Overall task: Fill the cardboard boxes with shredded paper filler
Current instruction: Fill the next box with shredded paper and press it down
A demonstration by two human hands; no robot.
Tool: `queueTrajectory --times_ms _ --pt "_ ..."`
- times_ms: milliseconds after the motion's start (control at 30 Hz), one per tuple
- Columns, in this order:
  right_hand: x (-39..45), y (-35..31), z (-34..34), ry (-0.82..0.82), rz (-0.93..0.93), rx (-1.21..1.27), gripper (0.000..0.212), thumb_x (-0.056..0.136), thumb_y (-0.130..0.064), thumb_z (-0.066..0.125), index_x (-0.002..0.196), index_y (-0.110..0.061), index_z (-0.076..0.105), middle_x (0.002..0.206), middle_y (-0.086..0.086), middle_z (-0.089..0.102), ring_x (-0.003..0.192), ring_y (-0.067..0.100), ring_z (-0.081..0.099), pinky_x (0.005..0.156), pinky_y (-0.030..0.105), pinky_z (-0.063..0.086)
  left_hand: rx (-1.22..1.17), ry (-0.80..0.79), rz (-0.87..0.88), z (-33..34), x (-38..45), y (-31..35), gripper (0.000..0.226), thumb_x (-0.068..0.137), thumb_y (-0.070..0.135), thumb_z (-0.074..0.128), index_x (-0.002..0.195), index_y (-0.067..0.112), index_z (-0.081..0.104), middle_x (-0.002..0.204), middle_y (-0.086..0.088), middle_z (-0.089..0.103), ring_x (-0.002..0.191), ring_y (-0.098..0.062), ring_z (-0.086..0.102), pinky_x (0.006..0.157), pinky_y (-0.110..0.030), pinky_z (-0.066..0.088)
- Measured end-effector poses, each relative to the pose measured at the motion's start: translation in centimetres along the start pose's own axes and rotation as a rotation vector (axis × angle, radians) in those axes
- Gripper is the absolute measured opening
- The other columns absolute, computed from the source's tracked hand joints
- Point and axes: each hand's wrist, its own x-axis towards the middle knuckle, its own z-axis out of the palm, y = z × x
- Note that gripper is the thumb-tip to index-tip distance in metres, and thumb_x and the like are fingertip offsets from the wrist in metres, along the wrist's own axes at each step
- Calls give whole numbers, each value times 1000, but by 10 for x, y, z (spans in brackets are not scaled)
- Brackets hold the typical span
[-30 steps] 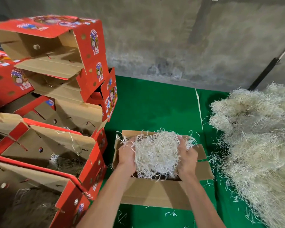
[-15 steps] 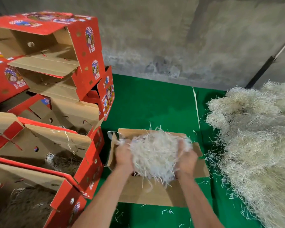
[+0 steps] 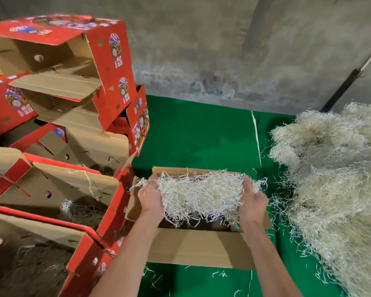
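Risk: loose strands of the pale shredded-paper wad (image 3: 198, 196) may spill over the rim onto the green floor mat (image 3: 201, 133) if released unevenly.

Left hand (image 3: 150, 197) and right hand (image 3: 252, 202): two, each grip curled round the wad's ends, held above the open plain brown cardboard box (image 3: 199, 247), one, at 6 o'clock.

Red printed cartons (image 3: 77, 67) stacked at 9 o'clock: at least five.

Filler heap (image 3: 334, 179) at 3 o'clock: one.

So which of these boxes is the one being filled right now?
The plain brown cardboard box on the green mat, under both hands' wad of shredded paper; the others are red-printed, stacked left.
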Motion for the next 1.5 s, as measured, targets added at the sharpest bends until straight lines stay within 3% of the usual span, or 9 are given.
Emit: queueTrajectory --times_ms 300,567,800,867,967,1133,1267,1367,1500 --pt "-26 9 8 -242 43 257 81 70 -84 63 134 -34 55 136 -29 55 109 -17 51 109 36 27 191 -323 10 -24 -19 19 27 91 -18 55 93 9 61 70 10 68 62 4 67 51 -4 46" --pt "-39 23 11 -223 31 219 104 80 -70 68 159 -32 13 164 -8 24 146 13 28 119 44 22 673 -600 16 -34 -28 38 50 91 -4 44 115 29 71 132 6 59 125 -14 48 115 -49 27" --pt "-24 -76 20 -327 -477 -73 73 86 -75 57 142 -27 52 100 2 72 84 9 69 64 5 35 930 -379 662 -3 -48 61 53 94 77 31 98 38 67 89 14 69 85 -4 64 78 -39 49" --pt "-24 -101 34 -449 -622 -170 33 91 -69 56 110 -44 66 83 -6 72 62 14 62 58 30 57 905 -401 878 6 -52 55 43 96 75 25 109 49 56 101 22 64 96 5 60 84 -35 48" --pt "-28 -121 57 -564 -731 -190 50 93 -67 56 118 -25 63 91 -13 71 76 0 67 69 24 57 810 -497 660 33 -65 47 59 85 89 24 138 65 32 141 34 43 137 16 23 118 -29 19" --pt "-37 -116 69 -486 -717 -42 29 98 -65 47 108 -41 59 92 -10 66 77 8 62 71 21 52 602 -364 667 60 -78 42 74 89 79 30 141 30 51 131 24 56 114 19 42 83 15 14" --pt "-52 -100 76 -174 -545 -23 44 94 -72 44 84 -30 55 73 -15 60 61 -1 51 63 6 40 457 -359 566 66 -82 29 90 86 85 29 156 28 29 132 36 30 120 21 25 107 -17 15" --pt "-60 -102 82 -120 -589 -10 54 102 -55 45 63 -17 41 54 -5 42 51 7 34 51 19 31 381 -298 613 67 -93 35 29 94 75 32 100 68 59 77 51 51 78 30 50 83 -7 41" --pt "-32 -111 55 -115 -535 89 54 106 -42 44 58 -20 31 50 -7 29 49 13 23 47 28 21 220 -127 774 54 -61 67 53 100 57 47 56 29 33 52 10 30 49 -10 29 51 -28 31"
